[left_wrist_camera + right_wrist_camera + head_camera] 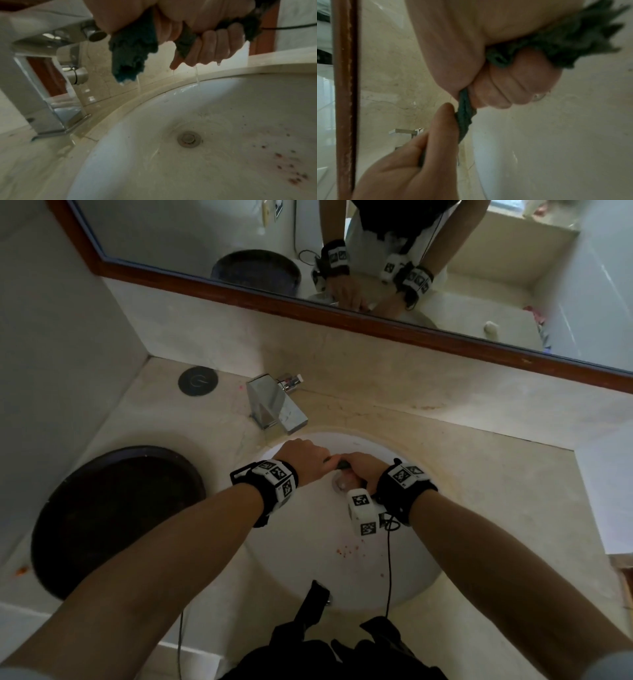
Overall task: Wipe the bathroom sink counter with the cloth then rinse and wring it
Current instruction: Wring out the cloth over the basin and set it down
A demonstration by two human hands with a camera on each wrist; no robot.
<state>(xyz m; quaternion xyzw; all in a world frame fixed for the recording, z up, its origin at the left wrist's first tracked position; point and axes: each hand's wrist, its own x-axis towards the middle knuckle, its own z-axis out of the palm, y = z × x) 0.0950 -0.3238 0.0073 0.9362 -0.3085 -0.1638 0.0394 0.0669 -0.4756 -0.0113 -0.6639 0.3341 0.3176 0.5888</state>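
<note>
Both hands hold a dark teal cloth (133,52) above the white sink basin (308,542). My left hand (305,457) grips one end and my right hand (359,467) grips the other, fists close together. Between them the cloth (464,119) is twisted into a tight rope. Thin streams of water fall from the cloth and from my right hand's fingers (207,50) into the sink basin (223,108), near its drain (188,139). In the head view only a small dark piece of cloth (342,464) shows between the fists.
A chrome faucet (274,405) stands at the basin's back left rim, with no water running from it. A dark round tray (113,518) lies on the beige counter (496,474) to the left. Reddish specks (346,550) dot the basin. A framed mirror (376,268) hangs behind.
</note>
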